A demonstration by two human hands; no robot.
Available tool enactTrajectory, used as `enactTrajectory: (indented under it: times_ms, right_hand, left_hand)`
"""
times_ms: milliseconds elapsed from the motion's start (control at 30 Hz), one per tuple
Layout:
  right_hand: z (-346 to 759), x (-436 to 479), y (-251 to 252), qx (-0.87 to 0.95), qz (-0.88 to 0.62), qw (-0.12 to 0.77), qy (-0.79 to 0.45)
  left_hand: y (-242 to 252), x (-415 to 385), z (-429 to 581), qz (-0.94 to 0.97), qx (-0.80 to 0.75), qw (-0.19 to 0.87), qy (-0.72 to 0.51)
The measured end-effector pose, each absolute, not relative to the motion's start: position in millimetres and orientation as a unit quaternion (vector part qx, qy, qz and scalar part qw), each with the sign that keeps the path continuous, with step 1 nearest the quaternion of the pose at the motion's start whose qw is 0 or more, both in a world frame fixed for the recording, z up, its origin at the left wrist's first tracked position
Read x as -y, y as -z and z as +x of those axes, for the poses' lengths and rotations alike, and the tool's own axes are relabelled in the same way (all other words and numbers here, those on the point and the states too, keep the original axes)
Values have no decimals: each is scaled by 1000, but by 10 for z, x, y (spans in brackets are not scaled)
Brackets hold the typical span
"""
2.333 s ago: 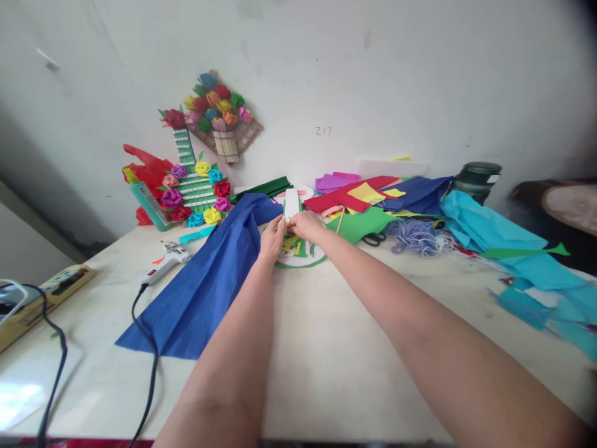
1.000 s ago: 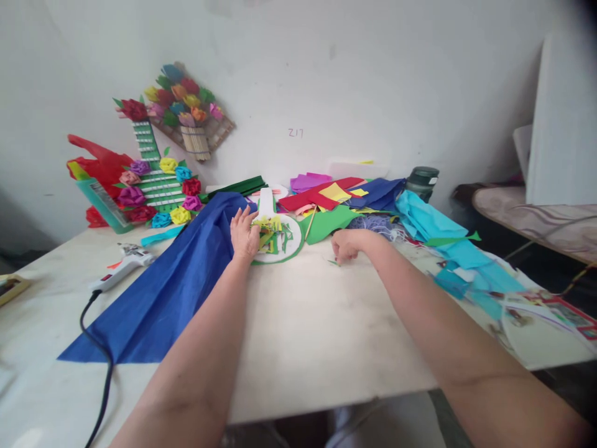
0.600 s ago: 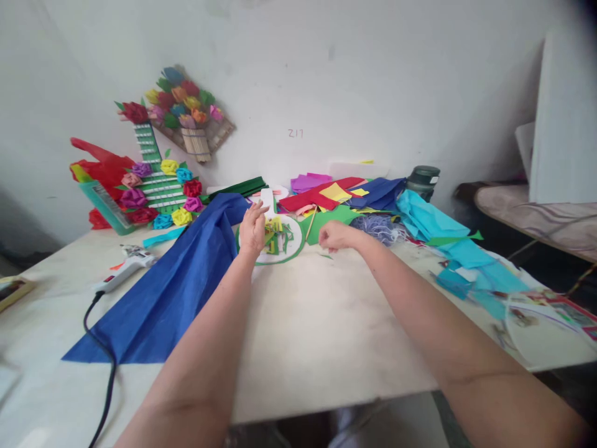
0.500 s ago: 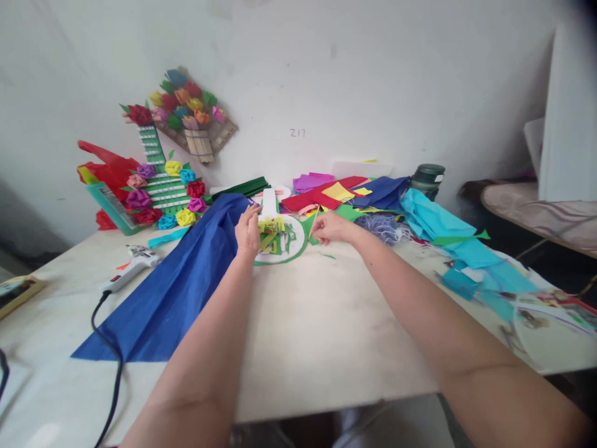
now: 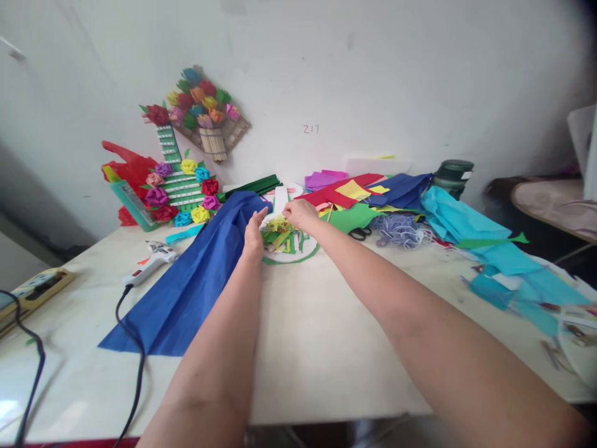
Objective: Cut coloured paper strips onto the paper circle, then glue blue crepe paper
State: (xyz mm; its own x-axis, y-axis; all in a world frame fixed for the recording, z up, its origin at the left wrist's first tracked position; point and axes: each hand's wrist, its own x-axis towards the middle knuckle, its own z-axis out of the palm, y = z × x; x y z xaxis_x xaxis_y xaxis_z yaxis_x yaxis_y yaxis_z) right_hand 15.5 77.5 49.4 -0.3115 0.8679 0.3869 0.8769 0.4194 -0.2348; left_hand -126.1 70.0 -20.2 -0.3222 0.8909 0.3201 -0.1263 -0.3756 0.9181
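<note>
My left hand [image 5: 254, 234] rests at the left edge of a round white cutout [image 5: 304, 250] with a green border and a narrow white neck, its fingers stretched out and holding nothing I can see. A heap of green and yellow paper scraps [image 5: 280, 236] lies on the cutout. Over the far side of that heap is my right hand [image 5: 301, 214], its fingers pinched together; whatever is between them is hidden. Under the left forearm's side spreads a large blue paper sheet [image 5: 186, 286].
A glue gun [image 5: 152, 264] with a black cord and a power strip [image 5: 35, 292] are at left. Paper-flower crafts [image 5: 181, 186] stand behind. Green paper [image 5: 352, 216], black scissors handles [image 5: 360, 234], tangled string [image 5: 403, 230], turquoise paper [image 5: 466, 218] and a dark jar [image 5: 452, 177] are at right.
My right hand has moved left, from beside the green paper to above the scraps on the cutout. My left hand stays by the cutout's left edge. The view has turned slightly left.
</note>
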Motion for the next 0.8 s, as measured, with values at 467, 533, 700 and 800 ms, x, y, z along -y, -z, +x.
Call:
enactTrajectory:
  times_ms: [467, 533, 700, 800]
  right_hand:
    - [269, -704, -606, 823, -528, 211, 22]
    - [346, -666, -615, 831, -503, 238, 17]
    - [722, -547, -594, 775, -555, 303, -5]
    - [1066, -498, -513, 757, -563, 327, -49]
  left_hand:
    - [111, -568, -1197, 595, -507, 130, -610]
    - [93, -575, -1186, 602, -532, 90, -589]
    - [-31, -544, -1071, 625, -543, -13, -560]
    - [-118, -453, -848, 636, -510, -52, -577]
